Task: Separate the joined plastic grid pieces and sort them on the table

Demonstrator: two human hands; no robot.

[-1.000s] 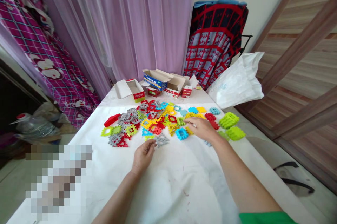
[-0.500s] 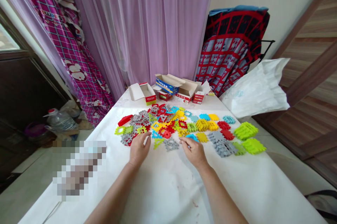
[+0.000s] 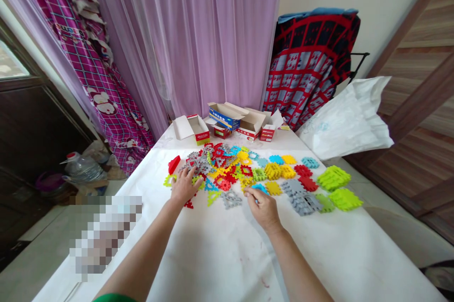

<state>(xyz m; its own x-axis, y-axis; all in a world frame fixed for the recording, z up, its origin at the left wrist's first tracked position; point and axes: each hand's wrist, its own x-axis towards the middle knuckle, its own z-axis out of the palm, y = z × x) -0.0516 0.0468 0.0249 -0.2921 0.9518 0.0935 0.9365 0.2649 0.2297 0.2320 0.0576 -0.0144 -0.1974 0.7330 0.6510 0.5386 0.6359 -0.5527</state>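
Plastic pieces (image 3: 225, 168) lie heaped behind and mostly left of the grey triangle (image 3: 231, 199); to the triangle's left, the left hand (image 3: 185, 186), fingers spread, would do best to lift one piece without dragging neighbours, and it reaches farther over them than half a second ago. To the triangle's right, the right hand (image 3: 263, 206) has curled fingers, whether around a piece I cannot tell

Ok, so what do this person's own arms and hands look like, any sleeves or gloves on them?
Both the left hand and right hand are bare, with no gloves, rings or watch to be seen. The forearms are uncovered too. A green sleeve edge shows on the left arm; no sleeve shows on the right.
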